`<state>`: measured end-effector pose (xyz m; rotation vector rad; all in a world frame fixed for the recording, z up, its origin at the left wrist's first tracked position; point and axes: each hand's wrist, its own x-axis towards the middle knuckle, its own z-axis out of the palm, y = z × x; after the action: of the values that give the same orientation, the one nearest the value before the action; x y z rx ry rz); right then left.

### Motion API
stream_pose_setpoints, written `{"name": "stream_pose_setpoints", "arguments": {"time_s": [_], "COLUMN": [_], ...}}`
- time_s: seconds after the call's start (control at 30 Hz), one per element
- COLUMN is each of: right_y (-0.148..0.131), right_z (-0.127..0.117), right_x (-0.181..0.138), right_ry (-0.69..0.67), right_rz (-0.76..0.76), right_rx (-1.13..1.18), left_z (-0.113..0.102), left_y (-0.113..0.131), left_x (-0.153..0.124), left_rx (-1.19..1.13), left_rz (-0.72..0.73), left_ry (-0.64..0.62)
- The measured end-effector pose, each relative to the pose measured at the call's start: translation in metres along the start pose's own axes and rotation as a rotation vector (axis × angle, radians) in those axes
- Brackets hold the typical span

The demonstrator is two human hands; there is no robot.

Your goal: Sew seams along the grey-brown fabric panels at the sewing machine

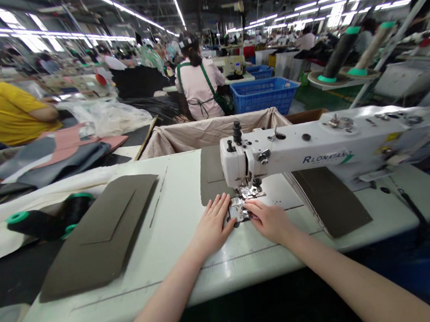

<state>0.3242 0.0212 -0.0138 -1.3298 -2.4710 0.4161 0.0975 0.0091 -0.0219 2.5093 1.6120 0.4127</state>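
Note:
A white sewing machine [311,156] stands on the pale table [177,243]. My left hand [214,225] lies flat on the table just left of the needle plate [238,211], fingers stretched out. My right hand [270,221] rests just right of the plate, fingertips pressed at the presser foot; whether it pinches anything I cannot make out. A grey-brown cut piece [212,173] lies behind the needle.
A stack of grey-brown pieces [101,234] lies left, another [330,201] under the machine arm. Black thread cones [52,221] lie at far left. A cloth-lined bin [208,131], blue crates [264,95] and seated workers sit beyond.

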Motion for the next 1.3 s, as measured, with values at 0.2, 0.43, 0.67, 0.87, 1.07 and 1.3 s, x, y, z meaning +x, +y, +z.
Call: {"name": "stream_pose_setpoints", "arguments": {"time_s": [0.2,0.43,0.67,0.87,1.07,1.3], "right_y": [-0.004,0.003,-0.005,-0.022,-0.023,-0.019], "right_z": [-0.004,-0.012,-0.045,-0.039,-0.008,-0.01], "right_x": [-0.004,-0.005,-0.066,-0.151,-0.193,-0.186], "right_ry": [0.014,0.051,0.111,0.066,-0.037,-0.02], "right_rz": [0.012,0.006,0.277,0.436,0.573,0.504], "right_rx": [-0.017,0.147,0.421,0.591,0.489,0.318], "left_z": [-0.024,-0.02,-0.02,-0.02,-0.007,0.024], "left_y": [0.004,0.014,0.038,0.055,0.116,0.153], "left_x": [-0.006,-0.103,-0.154,-0.119,-0.08,-0.058], "left_rx": [0.167,0.314,0.112,-0.014,-0.194,-0.083], "left_rz": [-0.331,-0.49,-0.298,-0.215,-0.059,0.049], "left_ry": [0.09,0.1,-0.002,-0.032,-0.026,-0.012]}}
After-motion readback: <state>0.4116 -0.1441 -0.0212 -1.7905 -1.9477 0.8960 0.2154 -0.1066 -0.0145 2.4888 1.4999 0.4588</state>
